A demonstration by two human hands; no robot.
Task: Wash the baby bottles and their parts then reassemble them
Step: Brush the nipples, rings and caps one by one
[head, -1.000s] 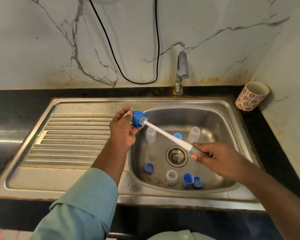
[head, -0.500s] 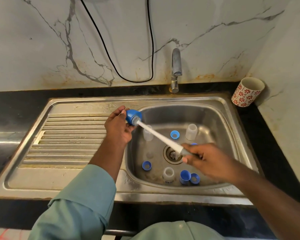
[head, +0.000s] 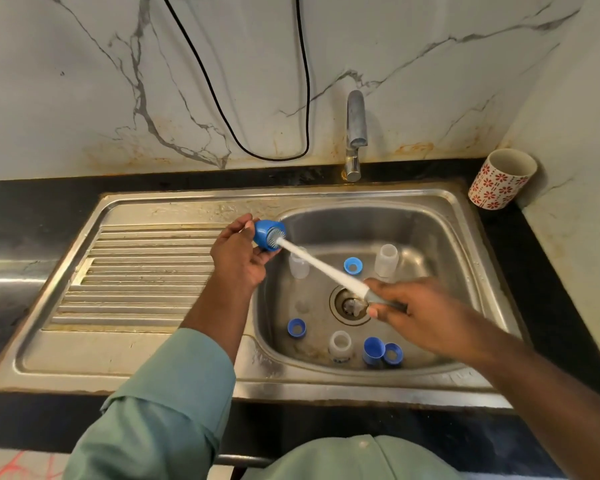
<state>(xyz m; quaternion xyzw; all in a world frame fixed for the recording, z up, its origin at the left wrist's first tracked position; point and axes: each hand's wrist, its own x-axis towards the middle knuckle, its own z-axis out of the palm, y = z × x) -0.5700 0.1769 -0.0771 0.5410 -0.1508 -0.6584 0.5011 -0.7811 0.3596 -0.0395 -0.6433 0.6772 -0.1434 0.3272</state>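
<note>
Over the steel sink's (head: 430,199) left rim, the raised left hand (head: 238,258) curls its fingers around a blue plastic bottle cap (head: 265,233), while the right hand (head: 416,311), fingers wrapped, holds a white long-handled brush (head: 321,266) whose bristles sit inside it.

I saw a blue cap (head: 264,233) on a white-handled brush (head: 321,265), blue rings (head: 351,265) and translucent white bottles (head: 386,260) in the steel-grey sink (head: 187,209). A white cup (head: 501,180) bore red flowers, the wall (head: 84,81) was grey-veined white marble, and the sleeve (head: 174,403) was pale green
</note>
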